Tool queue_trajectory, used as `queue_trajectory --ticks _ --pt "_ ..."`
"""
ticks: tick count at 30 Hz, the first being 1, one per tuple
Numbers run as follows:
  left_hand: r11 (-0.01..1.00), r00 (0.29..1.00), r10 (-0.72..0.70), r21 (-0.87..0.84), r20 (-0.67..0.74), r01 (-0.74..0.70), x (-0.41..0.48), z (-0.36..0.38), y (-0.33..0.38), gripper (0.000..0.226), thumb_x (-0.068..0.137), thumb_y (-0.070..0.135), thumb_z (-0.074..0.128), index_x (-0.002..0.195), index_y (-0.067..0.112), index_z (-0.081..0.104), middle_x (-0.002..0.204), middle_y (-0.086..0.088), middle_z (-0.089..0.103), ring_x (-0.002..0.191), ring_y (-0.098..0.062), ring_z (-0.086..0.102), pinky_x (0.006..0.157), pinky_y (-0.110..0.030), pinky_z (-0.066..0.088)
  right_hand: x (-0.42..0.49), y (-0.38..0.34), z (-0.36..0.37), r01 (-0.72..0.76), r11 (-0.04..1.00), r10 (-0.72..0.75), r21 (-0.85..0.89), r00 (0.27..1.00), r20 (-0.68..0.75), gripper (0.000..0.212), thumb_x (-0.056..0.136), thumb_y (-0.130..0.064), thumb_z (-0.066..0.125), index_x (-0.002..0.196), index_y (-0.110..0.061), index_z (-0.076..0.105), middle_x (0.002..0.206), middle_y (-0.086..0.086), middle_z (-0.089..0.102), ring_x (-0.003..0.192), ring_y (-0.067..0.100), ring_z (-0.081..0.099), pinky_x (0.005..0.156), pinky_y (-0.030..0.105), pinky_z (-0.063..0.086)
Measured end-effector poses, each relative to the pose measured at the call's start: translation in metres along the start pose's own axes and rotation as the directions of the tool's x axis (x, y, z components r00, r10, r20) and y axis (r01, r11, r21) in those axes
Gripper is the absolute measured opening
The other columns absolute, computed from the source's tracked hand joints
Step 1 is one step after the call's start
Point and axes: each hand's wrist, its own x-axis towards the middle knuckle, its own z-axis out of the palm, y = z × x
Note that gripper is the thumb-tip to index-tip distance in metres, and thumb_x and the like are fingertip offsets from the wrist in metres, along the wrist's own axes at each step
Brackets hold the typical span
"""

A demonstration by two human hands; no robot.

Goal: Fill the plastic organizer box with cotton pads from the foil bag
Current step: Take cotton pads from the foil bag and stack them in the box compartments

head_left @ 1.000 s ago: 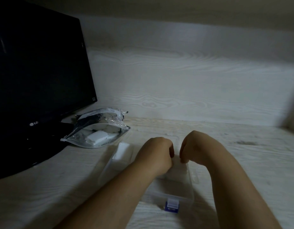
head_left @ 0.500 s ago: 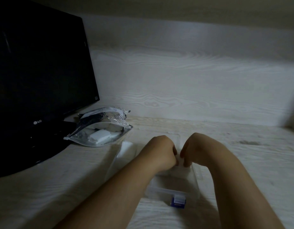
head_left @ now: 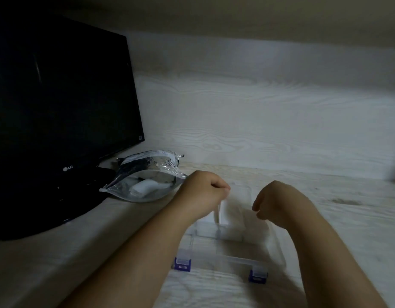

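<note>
The screen [head_left: 58, 96] stands at the left. Near its foot lies the bag [head_left: 147, 172], with white pads [head_left: 143, 186] still inside. The clear box [head_left: 227, 258] sits on the desk [head_left: 58, 252] below both hands. I think its far part holds something white and its near part looks bare, so most filling is left. My left hand [head_left: 205, 193] and right hand [head_left: 278, 204] are curled, but I cannot tell what they hold. A moment ago they touched. Now they are apart.

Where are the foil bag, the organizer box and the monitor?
foil bag [head_left: 145, 183], head view, clear front panel.
organizer box [head_left: 223, 258], head view, near rim.
monitor [head_left: 58, 96], head view, dark screen.
</note>
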Motion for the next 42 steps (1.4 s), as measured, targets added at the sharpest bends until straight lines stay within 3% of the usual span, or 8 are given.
queue_trajectory --ticks 4,5,6,8,14,22,28,42 --pt "0.892 0.989 0.051 0.451 -0.142 0.019 0.005 -0.033 -0.015 0.011 0.086 0.014 0.06 0.078 0.01 0.064 0.086 0.004 0.067 0.086 -0.015 0.063 0.081 -0.023 0.05 -0.018 -0.009 -0.005 0.133 0.99 -0.128 0.053 0.988 -0.086 0.016 0.081 -0.017 0.066 0.086 -0.029 0.077 0.09 -0.004 0.072 0.081 0.018 0.067 0.078 0.035 0.058" --pt "0.842 0.985 0.033 0.536 -0.17 0.064 0.004 -0.04 -0.02 0.016 0.086 0.013 0.058 0.093 0.008 0.071 0.095 0.001 0.07 0.095 -0.018 0.063 0.085 -0.025 0.05 -0.024 -0.013 -0.005 0.173 0.983 -0.167 0.06 0.981 -0.1 0.016 0.083 -0.018 0.065 0.086 -0.029 0.075 0.092 -0.005 0.072 0.082 0.017 0.066 0.077 0.033 0.057" --pt "0.791 0.981 0.012 0.602 -0.192 0.109 0.003 -0.046 -0.026 0.022 0.086 0.011 0.055 0.093 0.02 0.075 0.101 -0.002 0.071 0.1 -0.022 0.064 0.086 -0.027 0.05 -0.029 -0.016 -0.006 0.209 0.976 -0.2 0.068 0.973 -0.112 0.016 0.085 -0.019 0.064 0.088 -0.031 0.075 0.093 -0.006 0.071 0.082 0.015 0.066 0.076 0.031 0.057" --pt "0.697 0.975 -0.049 0.692 -0.218 0.19 0.001 -0.057 -0.036 0.018 0.085 0.008 0.052 0.092 0.01 0.068 0.104 -0.011 0.069 0.102 -0.03 0.064 0.084 -0.034 0.051 -0.036 -0.023 -0.005 0.271 0.958 -0.258 0.095 0.957 -0.131 0.015 0.089 -0.024 0.062 0.095 -0.031 0.073 0.093 -0.007 0.07 0.077 0.01 0.065 0.075 0.028 0.055" --pt "0.502 0.928 -0.256 0.783 -0.271 0.367 0.015 -0.089 -0.077 0.045 0.091 0.016 0.059 0.136 0.012 0.054 0.142 -0.013 0.05 0.129 -0.029 0.049 0.107 -0.036 0.041 -0.043 -0.032 -0.001 0.342 0.928 -0.313 0.147 0.931 -0.189 0.016 0.091 -0.031 0.062 0.105 -0.032 0.07 0.102 -0.007 0.067 0.087 0.012 0.062 0.08 0.029 0.053" --pt "0.622 0.91 -0.096 0.69 -0.403 0.371 0.015 -0.094 -0.092 0.025 0.09 0.015 0.061 0.114 0.016 0.068 0.12 -0.012 0.065 0.114 -0.03 0.058 0.094 -0.037 0.048 -0.046 -0.038 0.004 0.387 0.905 -0.351 0.177 0.914 -0.205 0.018 0.091 -0.031 0.061 0.106 -0.032 0.07 0.096 -0.011 0.065 0.084 0.008 0.061 0.078 0.026 0.052" --pt "0.726 0.891 -0.063 0.592 -0.45 0.35 0.015 -0.097 -0.094 0.035 0.09 0.006 0.053 0.121 0.017 0.067 0.123 -0.012 0.065 0.116 -0.031 0.057 0.096 -0.034 0.046 -0.046 -0.039 0.005 0.403 0.895 -0.365 0.193 0.908 -0.207 0.018 0.09 -0.032 0.062 0.106 -0.032 0.07 0.091 -0.012 0.061 0.085 0.008 0.061 0.078 0.024 0.051" --pt "0.517 0.89 0.063 0.778 -0.451 0.358 0.002 -0.087 -0.065 0.03 0.09 0.007 0.049 0.111 0.02 0.065 0.118 -0.006 0.063 0.109 -0.027 0.058 0.083 -0.035 0.05 -0.05 -0.041 0.006 0.414 0.877 -0.367 0.242 0.904 -0.219 0.017 0.09 -0.032 0.063 0.105 -0.03 0.07 0.088 -0.014 0.061 0.084 0.008 0.061 0.078 0.027 0.052"
